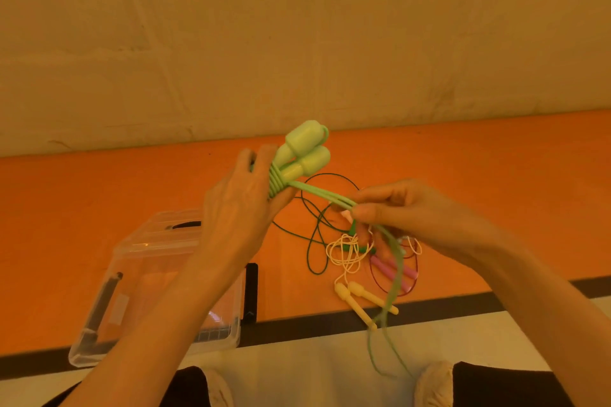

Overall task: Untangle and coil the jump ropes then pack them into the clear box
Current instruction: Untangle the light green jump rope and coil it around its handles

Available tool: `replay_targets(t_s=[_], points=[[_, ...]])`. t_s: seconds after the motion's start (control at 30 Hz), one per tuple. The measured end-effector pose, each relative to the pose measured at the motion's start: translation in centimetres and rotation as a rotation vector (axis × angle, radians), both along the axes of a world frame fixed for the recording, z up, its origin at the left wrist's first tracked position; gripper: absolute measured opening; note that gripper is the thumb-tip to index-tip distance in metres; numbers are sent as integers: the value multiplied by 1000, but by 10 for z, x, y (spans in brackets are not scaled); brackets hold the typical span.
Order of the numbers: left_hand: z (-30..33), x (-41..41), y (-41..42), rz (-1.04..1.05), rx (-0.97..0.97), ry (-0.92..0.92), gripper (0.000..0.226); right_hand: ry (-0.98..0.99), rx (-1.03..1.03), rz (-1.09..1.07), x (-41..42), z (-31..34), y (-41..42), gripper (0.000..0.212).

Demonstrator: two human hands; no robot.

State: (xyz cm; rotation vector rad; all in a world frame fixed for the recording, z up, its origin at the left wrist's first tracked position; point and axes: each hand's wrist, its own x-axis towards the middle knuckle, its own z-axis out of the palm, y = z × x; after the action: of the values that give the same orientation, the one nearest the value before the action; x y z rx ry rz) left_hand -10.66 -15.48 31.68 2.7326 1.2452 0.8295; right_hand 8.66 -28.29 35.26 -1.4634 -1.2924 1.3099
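Observation:
My left hand (243, 198) grips the two light green handles (305, 152) of a jump rope, held up above the orange surface, with several turns of green cord wound round them. My right hand (396, 208) pinches the loose green cord (322, 193), which stretches from the handles and then hangs down past the table edge. On the surface below lies a tangle: a thin dark green rope (315, 241), a cream rope with yellow handles (358, 299), and a dark red rope with pink handles (393, 268). The clear box (99, 327) stands open at the lower left.
The box's clear lid (165, 235) lies behind the box, partly under my left arm. The orange table (496, 195) has a dark front edge (429, 311) and meets a beige wall at the back. My knees show at the bottom.

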Motion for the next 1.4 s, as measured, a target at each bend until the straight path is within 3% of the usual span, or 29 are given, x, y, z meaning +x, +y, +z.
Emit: replay_targets(t_s=[0.07,0.13,0.2,0.37,0.43,0.5,0.8,0.93,1.1,1.33,1.4], points=[[1,-9,7,44,6,11,50,-163,-32,-49,15,0,-4,32],[0,-16,12,68,14,32,49,-314,-32,-45,27,2,-10,21],[-2,-20,14,74,12,52,49,-381,44,-75,33,9,-15,18],[-6,-12,9,-5,-22,124,55,-279,465,-353,29,19,-7,12],[-7,-8,7,-86,-36,193,56,-258,544,-418,25,16,2,3],[-7,-8,5,-163,-93,241,58,-268,579,-480,23,15,10,13],[-2,-3,-13,-418,-157,317,44,-274,540,-587,10,9,41,11],[-3,-2,-19,-470,-133,333,54,-309,495,-594,7,3,50,8],[-1,-6,-25,-493,-47,213,39,-319,433,-591,15,-4,51,11],[5,-6,-37,-542,-92,96,68,-304,421,-555,22,-9,48,11],[7,-9,-35,-608,-81,83,57,-285,414,-535,23,-10,46,8]])
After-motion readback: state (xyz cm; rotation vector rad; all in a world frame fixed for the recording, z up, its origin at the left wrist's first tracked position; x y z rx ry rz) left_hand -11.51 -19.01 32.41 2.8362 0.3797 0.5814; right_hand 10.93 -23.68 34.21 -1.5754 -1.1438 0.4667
